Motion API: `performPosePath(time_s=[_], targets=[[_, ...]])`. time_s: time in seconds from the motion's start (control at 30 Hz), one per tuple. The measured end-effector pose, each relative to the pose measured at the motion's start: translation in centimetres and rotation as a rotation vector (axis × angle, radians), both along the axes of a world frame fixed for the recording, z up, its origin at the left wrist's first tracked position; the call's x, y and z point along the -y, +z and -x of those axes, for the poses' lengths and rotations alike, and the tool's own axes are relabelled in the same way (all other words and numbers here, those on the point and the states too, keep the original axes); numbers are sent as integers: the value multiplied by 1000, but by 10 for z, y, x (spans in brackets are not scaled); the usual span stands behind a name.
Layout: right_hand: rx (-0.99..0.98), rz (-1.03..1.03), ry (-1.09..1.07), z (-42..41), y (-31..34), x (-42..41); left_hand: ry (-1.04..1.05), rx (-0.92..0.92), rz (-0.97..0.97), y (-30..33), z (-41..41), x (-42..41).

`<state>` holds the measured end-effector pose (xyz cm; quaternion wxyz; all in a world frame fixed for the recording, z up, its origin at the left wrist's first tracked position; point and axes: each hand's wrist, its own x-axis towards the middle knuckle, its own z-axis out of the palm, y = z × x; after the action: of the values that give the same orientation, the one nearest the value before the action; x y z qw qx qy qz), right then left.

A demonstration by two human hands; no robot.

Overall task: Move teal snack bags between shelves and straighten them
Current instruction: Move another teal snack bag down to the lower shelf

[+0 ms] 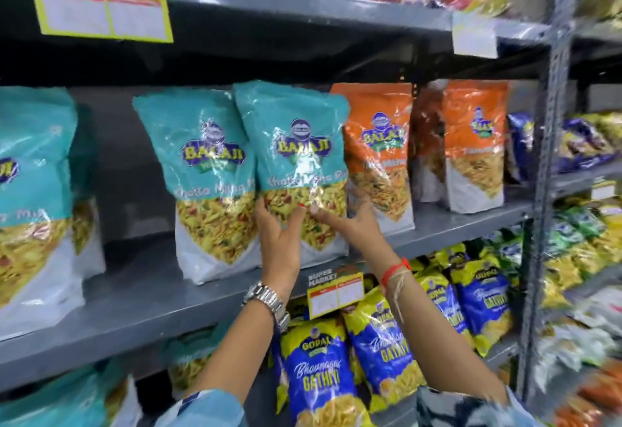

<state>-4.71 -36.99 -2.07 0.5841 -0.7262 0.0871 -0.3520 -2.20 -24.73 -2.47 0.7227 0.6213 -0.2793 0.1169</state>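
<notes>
We are facing a shop's grey metal shelving [336,6], stacked with snack packets on every level. On the grey middle shelf [141,309] stand glossy teal plastic snack bags with a clear lower window showing yellow mix, and to their right glossy orange plastic snack bags [380,157]. Below hang blue-and-yellow plastic snack packets [319,376], with a yellow paper price label [336,293] clipped to the shelf edge.

The teal bag we are handling [296,157] stands upright at the shelf's front, overlapping the right edge of the neighbouring teal bag [198,174] and touching the first orange one. Our left hand [279,238], with a silver metal wristwatch [269,302] on the wrist, lies fingers spread against the bag's lower front. Our right hand [353,218], a red thread band [395,270] on its wrist, cups the lower right edge, thumb on the front; the fingers behind are hidden. Neither hand is clamped shut; both press flat, fingers apart.

We judge the bag is being settled and squared. The risks from here: the bag sits close to the shelf lip, so letting go while it leans could tip it forward onto the packets below. A sideways nudge could topple the neighbour or push the orange bag askew. The slick film may slip under flat palms.
</notes>
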Motion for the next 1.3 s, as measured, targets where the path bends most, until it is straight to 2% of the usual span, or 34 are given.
performPosePath(time_s=[0.1, 0.2, 0.57, 0.77, 0.83, 0.97, 1.13, 1.3], targets=[[-41, 21, 95, 1, 0, -1, 69, -2, -49, 6, -4, 6], [-29, 10, 87, 3, -2, -2, 89, 4, -97, 8, -5, 7], [-29, 59, -67, 33, -5, -15, 79, 10, 12, 15, 20, -17], [31, 63, -47, 76, -13, -36, 111, 112, -16, 7, 51, -58], [32, 52, -22, 89, -26, -45, 77, 124, -84, 0, 61, -75], [23, -6, 34, 97, -65, -65, -31, 37, -155, -28, 74, -103], [-27, -101, 86, 89, -134, -96, 15, -101, -234, -89, 69, -135], [-137, -113, 123, 74, -191, -121, 54, -184, -281, -148, 55, -160]])
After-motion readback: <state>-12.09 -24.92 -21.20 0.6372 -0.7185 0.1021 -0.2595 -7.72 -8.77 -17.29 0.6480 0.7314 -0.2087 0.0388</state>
